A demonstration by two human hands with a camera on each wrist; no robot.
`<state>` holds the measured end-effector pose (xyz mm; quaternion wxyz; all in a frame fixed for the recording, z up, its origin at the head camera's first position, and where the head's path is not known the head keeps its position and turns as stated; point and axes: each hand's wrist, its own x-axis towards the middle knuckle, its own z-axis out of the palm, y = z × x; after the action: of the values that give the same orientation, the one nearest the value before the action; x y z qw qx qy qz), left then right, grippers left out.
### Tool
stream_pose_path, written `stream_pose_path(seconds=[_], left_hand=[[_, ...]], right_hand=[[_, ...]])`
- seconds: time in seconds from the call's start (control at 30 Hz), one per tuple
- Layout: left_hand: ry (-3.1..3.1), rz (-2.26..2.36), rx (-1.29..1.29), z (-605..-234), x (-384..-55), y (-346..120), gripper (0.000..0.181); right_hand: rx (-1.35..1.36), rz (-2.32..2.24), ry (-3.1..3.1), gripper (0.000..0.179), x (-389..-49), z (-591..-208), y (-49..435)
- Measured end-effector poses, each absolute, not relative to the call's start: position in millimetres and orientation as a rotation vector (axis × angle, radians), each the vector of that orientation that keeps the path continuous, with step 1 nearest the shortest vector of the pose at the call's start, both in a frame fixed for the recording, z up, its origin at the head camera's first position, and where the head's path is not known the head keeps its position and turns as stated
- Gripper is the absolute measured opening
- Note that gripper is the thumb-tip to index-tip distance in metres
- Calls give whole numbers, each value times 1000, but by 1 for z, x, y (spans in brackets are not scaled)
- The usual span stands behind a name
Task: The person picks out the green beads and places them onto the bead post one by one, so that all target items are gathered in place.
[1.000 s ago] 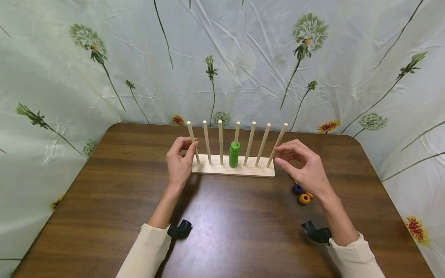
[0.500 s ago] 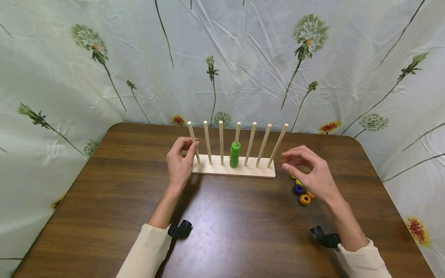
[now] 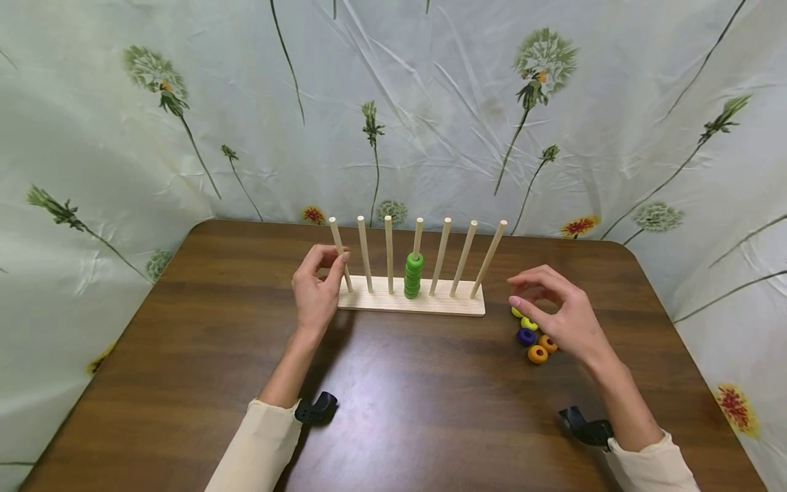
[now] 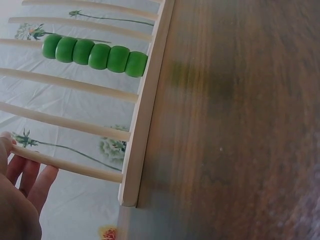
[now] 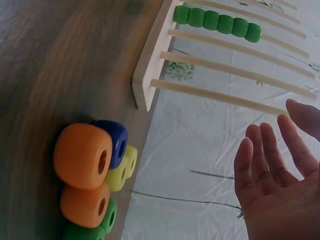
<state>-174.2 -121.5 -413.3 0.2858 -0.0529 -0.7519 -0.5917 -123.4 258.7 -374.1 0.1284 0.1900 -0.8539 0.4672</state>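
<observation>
A pale wooden peg rack (image 3: 375, 301) with a row of upright pegs stands toward the back of the table. Green beads (image 3: 413, 277) are stacked on its middle peg; the other pegs are bare. My left hand (image 3: 316, 290) pinches the leftmost peg (image 4: 75, 167) between thumb and fingers. To the right of the rack my right hand (image 3: 562, 311) hovers with loosely bent fingers, holding nothing. Beneath it lie loose beads: orange (image 5: 82, 156), dark blue (image 5: 118, 140), yellow (image 5: 118, 177) and green (image 5: 84, 233). In the head view the hand hides the green ones.
The brown wooden table (image 3: 393, 410) ends just behind the rack, where a pale curtain with dandelion prints (image 3: 430, 123) hangs. Each wrist wears a black camera band (image 3: 316, 408). Table surface stretches in front of the rack.
My right hand has moved away from the rightmost peg, to the right and toward me, over the loose beads, uncovering more of them. The left hand stays on its peg.
</observation>
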Motion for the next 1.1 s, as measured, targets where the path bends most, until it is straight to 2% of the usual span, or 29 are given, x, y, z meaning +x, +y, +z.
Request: stream_pose_path(seconds=[0.63, 1.1], left_hand=[[-2009, -1568, -128, -414, -174, -122, 13], [-2009, -1567, -127, -413, -175, -122, 13]], right_hand=[[497, 1288, -2604, 29, -117, -391, 288], [518, 1237, -2689, 36, -111, -398, 309]])
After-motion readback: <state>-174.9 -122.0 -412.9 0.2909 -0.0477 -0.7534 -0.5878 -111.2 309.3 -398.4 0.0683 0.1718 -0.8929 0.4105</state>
